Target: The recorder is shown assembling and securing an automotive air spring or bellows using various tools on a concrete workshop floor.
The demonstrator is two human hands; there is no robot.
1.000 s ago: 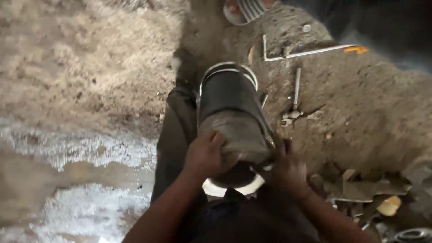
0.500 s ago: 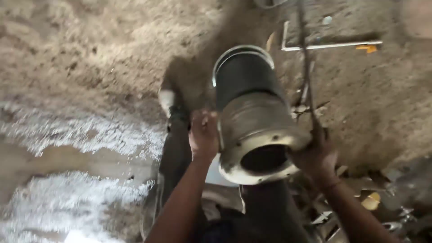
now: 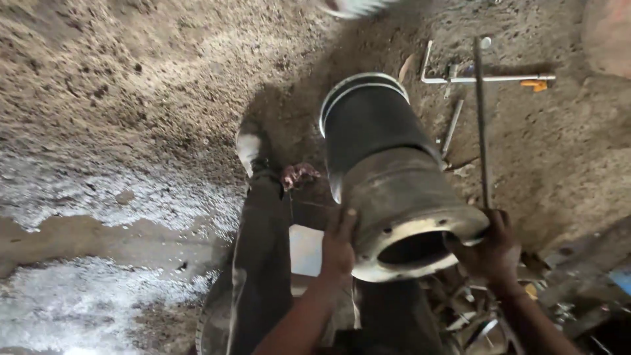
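1. One air spring (image 3: 388, 177): black rubber bellows on a grey metal piston, now tipped so the open piston mouth faces the camera at 5 o'clock and the banded end points off to 12. Half a second ago lay lower and flatter; now raised further off the dirt floor (image 3: 118, 85), carried between both hands over the legs.
2. Two trouser legs, one visible (image 3: 259, 263) at 7 o'clock, shoe toe (image 3: 248, 148) at 10.
3. Two hands. Left hand (image 3: 338, 243): grip pressed flat against the piston skirt at 7 o'clock, fingers spread upward. Right hand (image 3: 493, 246): grip wrapped on the rim at 4 o'clock, also seems to pinch one thin rod (image 3: 482, 118) running up to 1 o'clock.
4. One L-shaped wrench (image 3: 486, 77) at 1 o'clock, shifted only by head motion.
5. One scrap heap (image 3: 480, 315) at 5 o'clock, uncountable.
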